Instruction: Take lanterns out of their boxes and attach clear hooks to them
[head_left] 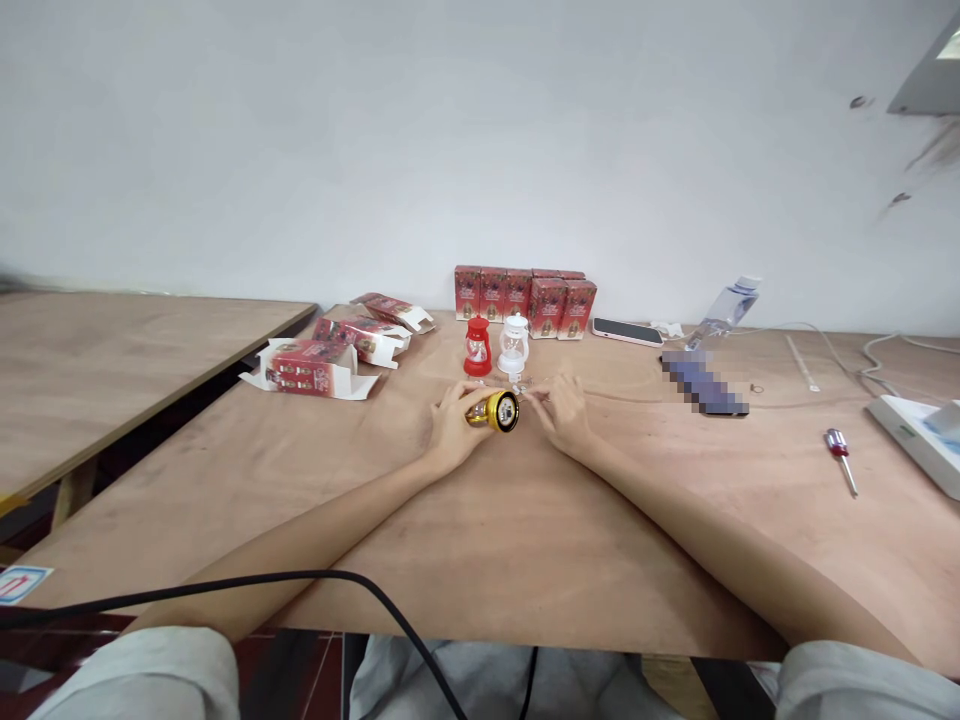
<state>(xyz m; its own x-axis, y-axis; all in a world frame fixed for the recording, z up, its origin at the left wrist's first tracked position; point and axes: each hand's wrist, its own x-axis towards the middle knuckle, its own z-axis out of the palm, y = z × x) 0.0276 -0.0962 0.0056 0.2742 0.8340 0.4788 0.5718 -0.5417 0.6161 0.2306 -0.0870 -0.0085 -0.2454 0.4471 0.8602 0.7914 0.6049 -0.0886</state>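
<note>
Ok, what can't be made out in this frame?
- Head view: the gold lantern is partly covered by the left hand; its base is hidden.
- What the right hand pinches is too small to tell.
- An object right of the hands is pixelated.
- Print on the red boxes is too small to read.

Gold lantern (498,411) sideways on table

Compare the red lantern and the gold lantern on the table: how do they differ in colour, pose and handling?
The red lantern stands upright; the gold lantern lies on its side, base towards the camera. The red one stands free beside a white lantern; the gold one is held in the left hand. Both look like small toy lanterns of similar size.
</note>
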